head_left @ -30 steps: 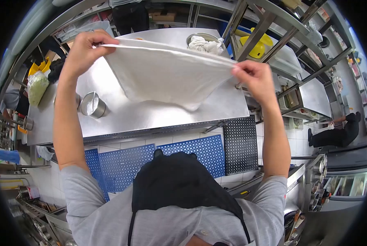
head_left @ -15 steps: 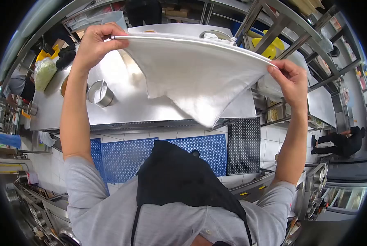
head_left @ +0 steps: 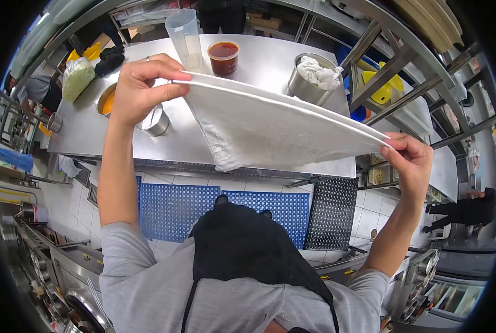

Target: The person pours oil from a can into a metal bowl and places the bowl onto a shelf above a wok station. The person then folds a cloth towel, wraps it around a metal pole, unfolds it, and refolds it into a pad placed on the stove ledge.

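Note:
A white cloth [head_left: 281, 130] hangs stretched between my two hands, above the front of the steel table. My left hand [head_left: 148, 89] pinches one end of its folded top edge between thumb and fingers. At the other end, my right hand [head_left: 411, 158] grips the edge, lower than the left. Just beneath my left wrist stands a small metal pot [head_left: 156, 123] with white contents, partly hidden by the forearm. A tub of red sauce [head_left: 224, 58] and a clear plastic jug [head_left: 184, 36] stand behind the cloth.
A metal pot [head_left: 306, 89] with crumpled white cloths stands at the table's back right. A pan of orange liquid [head_left: 107, 102] and a bag of pale green food [head_left: 79, 80] are on the left. Metal shelving [head_left: 403, 53] rises at right. Another person [head_left: 472, 208] stands far right.
Both hands have moved down and to the right, the right hand more, so the cloth slants more steeply. Its lower part has swung up and folded. The sauce tub and jug now show clearly.

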Action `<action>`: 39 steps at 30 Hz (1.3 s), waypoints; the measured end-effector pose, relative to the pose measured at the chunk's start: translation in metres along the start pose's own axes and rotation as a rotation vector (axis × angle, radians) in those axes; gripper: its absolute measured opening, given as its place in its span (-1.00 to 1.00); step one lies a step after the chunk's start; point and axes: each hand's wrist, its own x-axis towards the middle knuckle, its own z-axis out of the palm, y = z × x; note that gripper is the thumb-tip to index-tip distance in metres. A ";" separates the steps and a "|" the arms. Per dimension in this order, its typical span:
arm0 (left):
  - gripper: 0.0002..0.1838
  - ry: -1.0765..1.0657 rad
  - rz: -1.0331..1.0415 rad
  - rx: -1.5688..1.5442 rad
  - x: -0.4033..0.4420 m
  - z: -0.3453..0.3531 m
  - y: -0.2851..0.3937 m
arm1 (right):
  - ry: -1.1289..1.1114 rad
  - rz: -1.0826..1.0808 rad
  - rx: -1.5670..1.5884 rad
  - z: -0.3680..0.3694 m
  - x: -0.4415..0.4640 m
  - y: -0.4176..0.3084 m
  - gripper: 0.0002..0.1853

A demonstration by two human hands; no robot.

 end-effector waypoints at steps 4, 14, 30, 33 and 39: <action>-0.80 0.066 -0.015 -0.019 -0.013 0.007 0.001 | -0.034 0.014 0.059 0.004 -0.005 0.002 -0.86; -0.81 0.055 -0.118 0.391 0.003 0.019 -0.028 | 0.006 -0.032 -0.262 0.036 0.041 0.027 -0.66; -0.80 -0.017 -0.107 0.530 -0.005 0.004 -0.061 | 0.073 -0.434 -0.419 0.080 0.087 0.092 -0.85; -0.82 -0.163 -0.365 0.565 -0.091 0.063 -0.107 | 0.014 -0.588 -0.535 0.110 0.031 0.188 -0.80; -0.82 -0.118 -0.204 0.725 -0.226 0.148 -0.123 | -0.153 -0.420 -0.665 0.145 -0.096 0.254 -0.79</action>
